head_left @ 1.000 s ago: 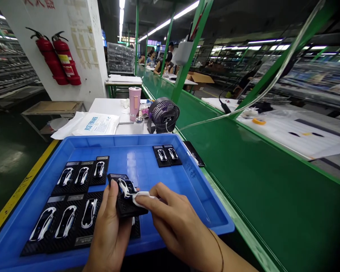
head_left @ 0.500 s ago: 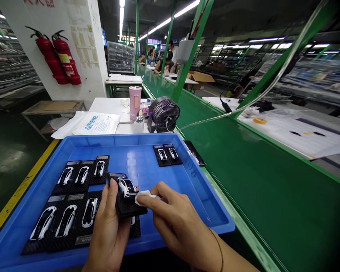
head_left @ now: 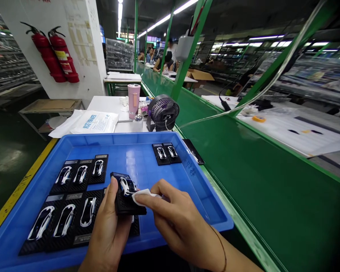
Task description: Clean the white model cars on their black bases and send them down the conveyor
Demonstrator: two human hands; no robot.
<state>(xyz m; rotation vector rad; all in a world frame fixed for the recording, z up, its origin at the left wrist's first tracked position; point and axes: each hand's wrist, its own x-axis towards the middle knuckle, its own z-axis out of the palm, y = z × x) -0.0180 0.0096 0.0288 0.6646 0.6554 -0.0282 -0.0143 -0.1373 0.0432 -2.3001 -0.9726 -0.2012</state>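
My left hand (head_left: 109, 232) grips a black base with a small white model car (head_left: 126, 193) on it, held just above the blue tray (head_left: 187, 189). My right hand (head_left: 178, 223) pinches a small white cloth (head_left: 143, 194) and presses it against the car's near end. In the tray lie several more white cars on black bases (head_left: 70, 204) at the left, in two rows. Two more bases with cars (head_left: 166, 153) sit at the tray's far right corner.
A green conveyor belt (head_left: 257, 181) runs along the right. Behind the tray stand a small purple fan (head_left: 162, 112), a pink tumbler (head_left: 133, 99) and a white packet (head_left: 95, 122) on a white table. Red fire extinguishers (head_left: 55, 54) hang on a pillar. People sit far back.
The cloth has shifted slightly along the car while the left hand keeps its hold. The view has tilted a little.
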